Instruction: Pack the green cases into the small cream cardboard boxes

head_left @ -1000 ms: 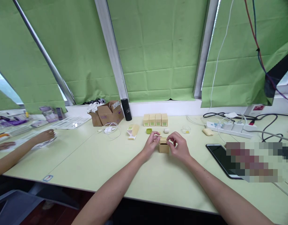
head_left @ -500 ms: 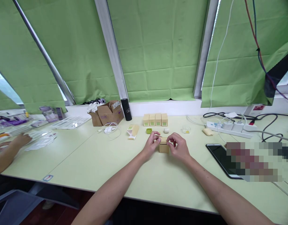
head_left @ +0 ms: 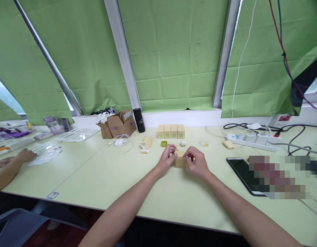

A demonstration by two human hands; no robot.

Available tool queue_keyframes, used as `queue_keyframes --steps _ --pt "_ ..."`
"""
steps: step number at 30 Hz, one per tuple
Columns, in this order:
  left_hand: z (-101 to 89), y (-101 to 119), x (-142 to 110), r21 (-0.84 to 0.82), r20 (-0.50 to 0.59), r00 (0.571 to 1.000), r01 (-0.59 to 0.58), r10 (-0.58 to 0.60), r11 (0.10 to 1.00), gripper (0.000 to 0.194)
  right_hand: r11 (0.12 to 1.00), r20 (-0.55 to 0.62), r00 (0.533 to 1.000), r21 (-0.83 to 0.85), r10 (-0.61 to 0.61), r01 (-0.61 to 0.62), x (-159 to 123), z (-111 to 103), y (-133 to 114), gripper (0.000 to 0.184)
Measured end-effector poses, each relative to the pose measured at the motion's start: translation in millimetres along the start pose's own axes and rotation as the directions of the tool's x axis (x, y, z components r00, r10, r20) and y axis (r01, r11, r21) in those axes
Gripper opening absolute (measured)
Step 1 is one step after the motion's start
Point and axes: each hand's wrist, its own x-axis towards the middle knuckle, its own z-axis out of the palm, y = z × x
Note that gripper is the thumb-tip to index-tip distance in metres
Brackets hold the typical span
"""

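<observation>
A small tan cardboard box [head_left: 180, 162] stands on the table between my hands, its top flap lying level with the walls. My left hand [head_left: 167, 159] holds the box's left side, thumb at the upper edge and fingers curled behind. At the right, my right hand [head_left: 197, 160] pinches the top edge with thumb and forefinger. Just beyond lie a small green tray [head_left: 163, 143], a white round-ended piece [head_left: 183, 143] and a clear dish [head_left: 205, 142] with something yellow in it.
Several like boxes [head_left: 171, 131] stand in a row behind. An open tan box [head_left: 146, 144], a brown carton [head_left: 119, 125] and a black bottle [head_left: 139, 120] are left of them. A phone [head_left: 244, 175] and power strip [head_left: 253, 140] lie right. Another person's hand [head_left: 25, 156] is far left.
The dark gap under the box's top flap has closed as the flap went down. My hands stay nearly in place. The other person's hand at far left shifted slightly.
</observation>
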Motion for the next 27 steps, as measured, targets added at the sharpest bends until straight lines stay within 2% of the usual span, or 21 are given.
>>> queue_keyframes --steps 27 --pt "2.5 2.7 -1.0 0.092 -0.013 1.0 -0.015 0.016 0.996 0.035 0.999 0.101 0.994 -0.019 0.029 -0.027 -1.8 -1.2 4.3 0.011"
